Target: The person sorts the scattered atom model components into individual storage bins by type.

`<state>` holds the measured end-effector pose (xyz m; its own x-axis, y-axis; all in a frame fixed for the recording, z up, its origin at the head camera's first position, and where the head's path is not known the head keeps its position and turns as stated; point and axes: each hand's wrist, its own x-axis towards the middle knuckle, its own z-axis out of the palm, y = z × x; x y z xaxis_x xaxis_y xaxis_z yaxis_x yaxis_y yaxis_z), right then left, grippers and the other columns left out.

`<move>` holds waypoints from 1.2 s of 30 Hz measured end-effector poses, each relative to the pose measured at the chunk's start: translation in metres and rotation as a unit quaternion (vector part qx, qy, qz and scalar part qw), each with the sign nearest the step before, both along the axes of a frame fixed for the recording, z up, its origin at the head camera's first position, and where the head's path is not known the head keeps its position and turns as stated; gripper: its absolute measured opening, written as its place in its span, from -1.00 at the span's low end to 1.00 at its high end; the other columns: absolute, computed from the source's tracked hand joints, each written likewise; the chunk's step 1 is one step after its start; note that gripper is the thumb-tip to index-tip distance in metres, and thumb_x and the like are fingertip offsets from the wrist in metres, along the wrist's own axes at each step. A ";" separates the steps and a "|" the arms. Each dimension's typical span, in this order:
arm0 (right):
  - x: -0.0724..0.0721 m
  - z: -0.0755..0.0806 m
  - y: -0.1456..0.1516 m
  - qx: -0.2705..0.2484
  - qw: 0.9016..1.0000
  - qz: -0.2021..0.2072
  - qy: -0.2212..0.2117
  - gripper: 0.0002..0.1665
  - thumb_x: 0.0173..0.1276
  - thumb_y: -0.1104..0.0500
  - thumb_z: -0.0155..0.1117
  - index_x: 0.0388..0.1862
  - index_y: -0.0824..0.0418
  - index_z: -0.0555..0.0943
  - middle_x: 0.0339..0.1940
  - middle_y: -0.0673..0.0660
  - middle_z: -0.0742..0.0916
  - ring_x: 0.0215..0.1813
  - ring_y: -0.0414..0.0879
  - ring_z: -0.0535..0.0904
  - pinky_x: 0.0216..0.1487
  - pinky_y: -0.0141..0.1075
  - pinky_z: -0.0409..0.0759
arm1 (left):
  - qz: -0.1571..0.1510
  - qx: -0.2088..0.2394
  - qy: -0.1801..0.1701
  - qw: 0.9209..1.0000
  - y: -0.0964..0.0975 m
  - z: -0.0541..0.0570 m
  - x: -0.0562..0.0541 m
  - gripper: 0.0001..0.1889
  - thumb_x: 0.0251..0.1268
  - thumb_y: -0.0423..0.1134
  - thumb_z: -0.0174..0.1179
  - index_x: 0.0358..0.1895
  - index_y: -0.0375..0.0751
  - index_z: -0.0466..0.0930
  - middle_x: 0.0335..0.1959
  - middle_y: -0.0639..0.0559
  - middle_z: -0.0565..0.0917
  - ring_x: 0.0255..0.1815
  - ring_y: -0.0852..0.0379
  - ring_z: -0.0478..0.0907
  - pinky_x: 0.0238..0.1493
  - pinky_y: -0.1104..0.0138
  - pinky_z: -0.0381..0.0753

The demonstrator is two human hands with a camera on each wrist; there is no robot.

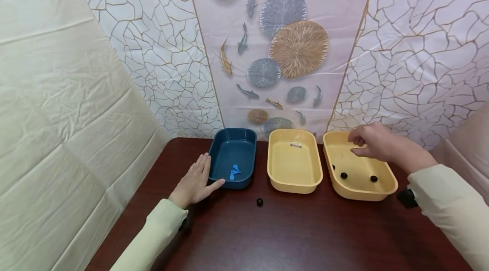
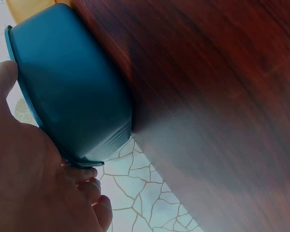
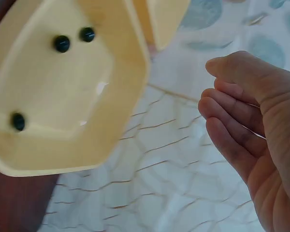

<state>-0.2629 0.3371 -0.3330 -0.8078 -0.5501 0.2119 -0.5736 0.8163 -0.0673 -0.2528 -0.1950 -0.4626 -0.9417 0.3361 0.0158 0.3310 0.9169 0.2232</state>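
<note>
My left hand (image 1: pixel 195 182) rests along the left rim of the dark blue tray (image 1: pixel 249 179), fingers straight and thumb at its front corner. Inside lie several small blue teardrop-shaped pieces (image 1: pixel 234 172). Over the right yellow tray (image 1: pixel 366 194) hovers my right hand (image 1: pixel 376 143), its fingers loosely bent, thumb apart from them, nothing held. Three small round black beads (image 3: pixel 62 44) lie on that tray's bottom. Another black bead (image 1: pixel 259 202) sits on the table in front of the gap between the blue and middle trays.
The middle yellow tray (image 1: pixel 295 188) holds a short pale stick-like piece (image 1: pixel 296 145) near its back. All trays stand in a row at the back of the dark red-brown table (image 1: pixel 275 237). A patterned cloth (image 1: pixel 172 50) hangs behind them, with a plain cream cloth (image 1: pixel 76 135) at left.
</note>
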 end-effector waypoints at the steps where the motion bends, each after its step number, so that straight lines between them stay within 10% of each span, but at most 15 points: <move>1: 0.001 0.005 -0.005 0.000 1.000 0.004 0.004 -0.78 0.15 0.29 0.60 -0.24 0.31 0.77 -0.34 0.07 0.82 -0.30 -0.14 0.73 -0.26 -0.21 0.76 | 0.000 0.001 0.000 1.000 0.000 0.000 0.000 0.05 0.53 0.35 0.01 0.70 -0.44 -0.08 0.75 -0.34 -0.02 0.78 -0.33 -0.09 0.73 -0.16 0.05; 14: 0.005 0.029 -0.075 -0.005 0.995 0.100 0.009 -0.84 0.18 0.34 0.53 -0.34 0.13 0.73 -0.40 -0.06 0.73 -0.34 -0.27 0.61 -0.30 -0.32 0.67 | 0.000 0.003 0.003 1.000 -0.001 -0.002 0.001 0.05 0.53 0.35 0.01 0.69 -0.44 -0.07 0.75 -0.34 0.00 0.77 -0.34 -0.07 0.73 -0.16 0.06; 25: 0.011 0.018 -0.139 0.018 0.981 0.193 -0.020 -0.83 0.22 0.32 0.54 -0.22 0.25 0.74 -0.29 0.07 0.78 -0.24 -0.12 0.72 -0.20 -0.30 0.74 | -0.011 0.017 0.027 0.999 -0.005 -0.010 -0.002 0.08 0.51 0.39 0.00 0.69 -0.47 -0.07 0.74 -0.36 0.00 0.77 -0.35 -0.05 0.72 -0.17 0.07; 36: 0.020 -0.005 -0.192 0.053 0.975 0.195 -0.089 -0.79 0.32 0.20 0.54 -0.08 0.17 0.78 -0.20 0.04 0.81 -0.18 -0.19 0.70 -0.11 -0.35 0.74 | -0.009 0.009 0.014 1.000 -0.001 -0.001 0.001 0.05 0.52 0.33 0.03 0.68 -0.48 -0.07 0.74 -0.38 0.01 0.76 -0.36 -0.05 0.71 -0.19 0.09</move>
